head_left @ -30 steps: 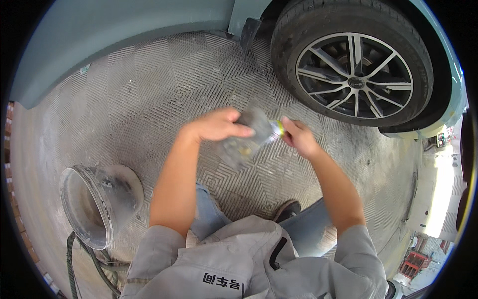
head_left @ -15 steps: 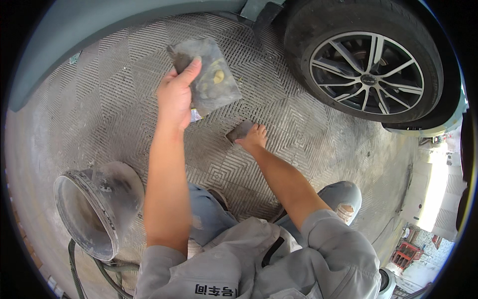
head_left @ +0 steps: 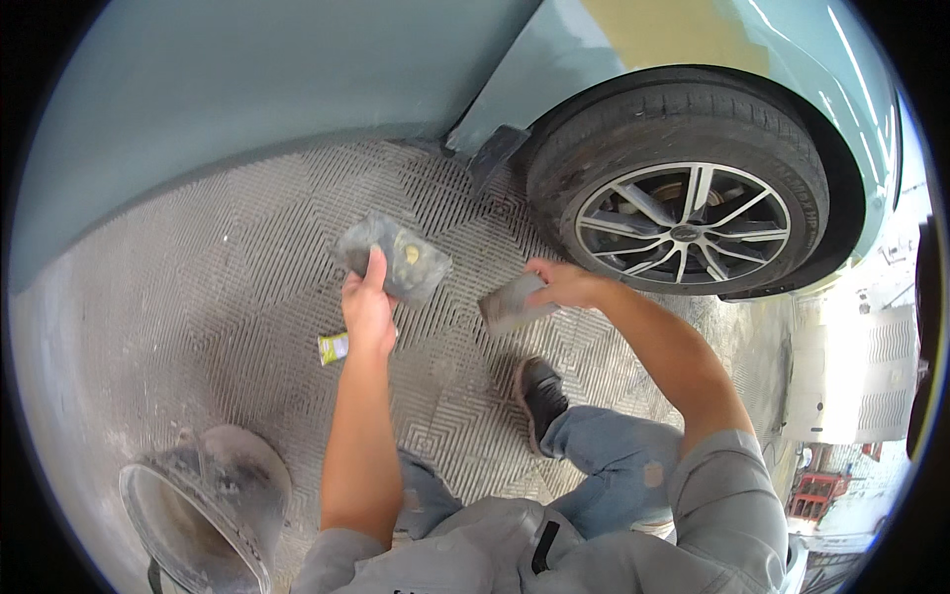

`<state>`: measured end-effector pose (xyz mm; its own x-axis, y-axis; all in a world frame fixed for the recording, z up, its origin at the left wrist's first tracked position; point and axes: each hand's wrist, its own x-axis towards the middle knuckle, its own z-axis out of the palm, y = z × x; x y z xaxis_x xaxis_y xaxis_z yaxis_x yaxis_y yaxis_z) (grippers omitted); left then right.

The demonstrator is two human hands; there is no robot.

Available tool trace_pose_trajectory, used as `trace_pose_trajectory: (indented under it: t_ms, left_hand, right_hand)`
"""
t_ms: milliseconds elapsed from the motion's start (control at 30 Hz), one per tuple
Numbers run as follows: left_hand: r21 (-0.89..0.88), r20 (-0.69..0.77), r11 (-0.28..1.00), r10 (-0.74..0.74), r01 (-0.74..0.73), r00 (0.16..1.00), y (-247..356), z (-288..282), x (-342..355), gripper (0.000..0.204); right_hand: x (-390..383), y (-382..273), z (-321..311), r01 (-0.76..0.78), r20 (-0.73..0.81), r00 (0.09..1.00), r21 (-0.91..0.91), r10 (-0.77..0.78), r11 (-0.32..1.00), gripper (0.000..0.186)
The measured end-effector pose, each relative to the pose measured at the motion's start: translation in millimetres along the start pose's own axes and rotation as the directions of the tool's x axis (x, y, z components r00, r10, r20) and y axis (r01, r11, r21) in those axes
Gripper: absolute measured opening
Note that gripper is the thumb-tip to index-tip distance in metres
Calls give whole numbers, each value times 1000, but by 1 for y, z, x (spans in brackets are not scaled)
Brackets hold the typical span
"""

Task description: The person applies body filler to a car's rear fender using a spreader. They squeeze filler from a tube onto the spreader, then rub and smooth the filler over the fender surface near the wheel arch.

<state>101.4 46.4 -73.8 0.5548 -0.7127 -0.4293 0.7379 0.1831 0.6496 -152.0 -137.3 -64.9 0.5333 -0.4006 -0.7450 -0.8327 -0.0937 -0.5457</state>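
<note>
My left hand grips a grey, smeared mixing board, thumb on top and fingers underneath. A small yellowish dab of putty sits on the board. To its right, my right hand is closed on a flat grey putty spreader, its broad edge pointing left towards the board. Board and spreader are apart, both held above the floor. A yellow-and-white tube shows beside my left wrist and appears to lie on the floor.
A pale blue-green car body runs across the front, with a beige patch above the wheel. A dusty grey bucket stands at lower left. Ridged tiles cover the floor. A red crate is at far right.
My right hand has lifted the spreader from low near the floor and moved it right. The board has come lower in view. My view has tilted up, showing more of the car.
</note>
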Motion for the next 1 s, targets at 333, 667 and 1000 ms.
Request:
trace_pose_trajectory:
  t_ms: [333,667,1000]
  left_hand:
    - [168,27,986,0,-5,1000,-2,-17,0,24]
    - [-432,280,874,367,-225,887,13,59,-18,26]
    - [-424,440,899,311,-111,842,12,107,-39,24]
  right_hand:
    - [-83,1,1,416,-415,906,841,-81,345,50]
    - [-122,-144,-40,632,-524,545,-256,-655,731,22]
    - [-150,-180,-40,182,186,155,-971,-970,-157,38]
